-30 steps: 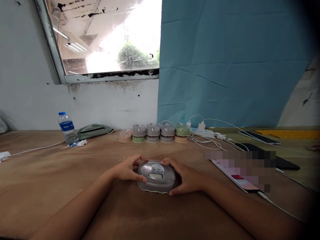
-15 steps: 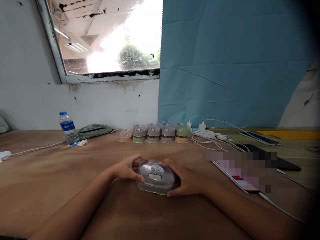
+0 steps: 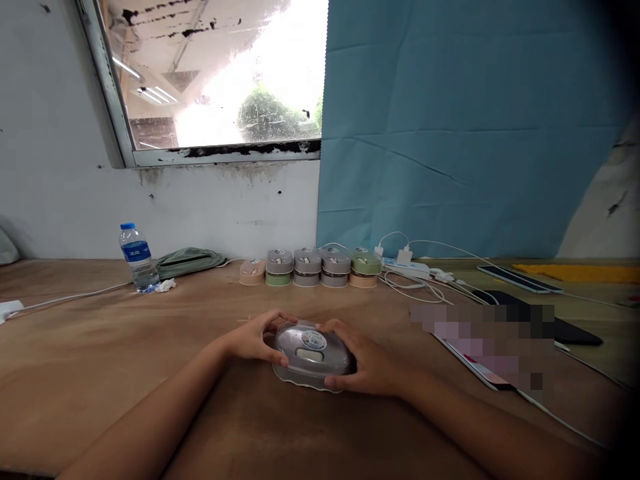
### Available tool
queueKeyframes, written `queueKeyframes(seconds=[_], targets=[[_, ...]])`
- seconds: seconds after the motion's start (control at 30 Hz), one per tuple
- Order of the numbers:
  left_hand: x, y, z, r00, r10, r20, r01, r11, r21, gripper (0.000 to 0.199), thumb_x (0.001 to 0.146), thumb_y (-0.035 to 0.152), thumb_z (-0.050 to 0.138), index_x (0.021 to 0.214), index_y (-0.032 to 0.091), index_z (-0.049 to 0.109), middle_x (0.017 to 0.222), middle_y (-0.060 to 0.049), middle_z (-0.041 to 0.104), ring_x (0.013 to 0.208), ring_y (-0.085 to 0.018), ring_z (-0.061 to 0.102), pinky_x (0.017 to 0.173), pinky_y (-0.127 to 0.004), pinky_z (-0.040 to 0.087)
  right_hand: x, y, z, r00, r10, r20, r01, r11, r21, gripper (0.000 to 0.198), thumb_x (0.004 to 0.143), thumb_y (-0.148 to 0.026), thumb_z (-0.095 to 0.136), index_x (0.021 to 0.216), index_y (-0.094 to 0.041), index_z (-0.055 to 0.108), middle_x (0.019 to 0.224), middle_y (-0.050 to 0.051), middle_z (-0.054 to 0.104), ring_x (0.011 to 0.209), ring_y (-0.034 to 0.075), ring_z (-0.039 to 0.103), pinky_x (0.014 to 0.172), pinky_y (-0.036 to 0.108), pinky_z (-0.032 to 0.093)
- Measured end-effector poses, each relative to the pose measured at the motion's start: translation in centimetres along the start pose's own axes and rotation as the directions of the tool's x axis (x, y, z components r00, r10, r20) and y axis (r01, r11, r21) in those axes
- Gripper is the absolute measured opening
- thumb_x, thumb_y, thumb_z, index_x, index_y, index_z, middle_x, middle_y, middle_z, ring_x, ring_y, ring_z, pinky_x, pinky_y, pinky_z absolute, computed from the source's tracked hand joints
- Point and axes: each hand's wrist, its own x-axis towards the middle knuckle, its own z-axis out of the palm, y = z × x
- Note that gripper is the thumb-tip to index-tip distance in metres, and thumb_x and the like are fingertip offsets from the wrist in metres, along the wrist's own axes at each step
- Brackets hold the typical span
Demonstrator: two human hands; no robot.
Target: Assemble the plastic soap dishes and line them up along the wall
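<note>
In front of me on the brown table point(image 3: 280, 427) rests a grey oval plastic box point(image 3: 313, 360) with a clear glossy lid, a round sticker and a small pale window on top. My left hand point(image 3: 261, 340) curls around its left end, thumb on the near side and fingers at the far edge. Around the right end wraps my right hand point(image 3: 367, 360), its thumb low on the near side and its fingers over the far rim. The hands hide both ends of the box.
Similar boxes point(image 3: 307, 267), mostly stacked in pairs, line the back. To the left stand a water bottle point(image 3: 138, 260), a crumpled tissue point(image 3: 165, 285) and a green pouch point(image 3: 193, 262). A power strip point(image 3: 407, 268) with cables, a phone point(image 3: 475, 360) and another phone point(image 3: 520, 279) lie right.
My right thumb has slid slightly left along the near side of the box. My left hand stays in the same grip, and the box has barely moved.
</note>
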Motion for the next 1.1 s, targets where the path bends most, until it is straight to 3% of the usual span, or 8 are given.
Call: queueKeyframes(seconds=[0.37,0.77,1.1], targets=[[-0.2,0.2,0.0,1.0,-0.012,0.017,0.011,0.999,0.053,0.07,0.057,0.03,0.071,0.118,0.023,0.036,0.111,-0.005,0.05,0.102,-0.019,0.049,0.091,-0.037,0.036,0.1,0.3,0.4,1.0,-0.02,-0.012,0.021,0.998,0.053,0.065,0.064,-0.049,0.062,0.118,-0.023,0.036,0.12,0.007,0.04,0.108,0.025,0.042,0.09,0.037,0.037],[-0.3,0.9,0.5,0.994,0.097,-0.059,-0.081,0.972,0.22,0.066,0.055,0.031,0.072,0.115,0.024,0.043,0.121,-0.007,0.042,0.111,-0.023,0.041,0.094,-0.038,0.035,-0.3,1.4,-0.7,0.986,-0.091,0.142,0.094,0.995,-0.016,0.085,0.057,-0.045,0.067,0.125,-0.021,0.024,0.126,0.009,0.029,0.116,0.028,0.034,0.096,0.039,0.032],[-0.2,0.5,0.3,1.0,0.028,0.003,-0.028,0.996,0.08,0.067,0.055,0.027,0.073,0.113,0.023,0.041,0.121,-0.008,0.043,0.111,-0.022,0.043,0.095,-0.039,0.033,-0.3,1.0,-1.0,0.989,-0.042,0.141,0.048,0.998,-0.039,0.082,0.054,-0.047,0.069,0.121,-0.022,0.03,0.124,0.007,0.037,0.112,0.027,0.039,0.093,0.037,0.035]])
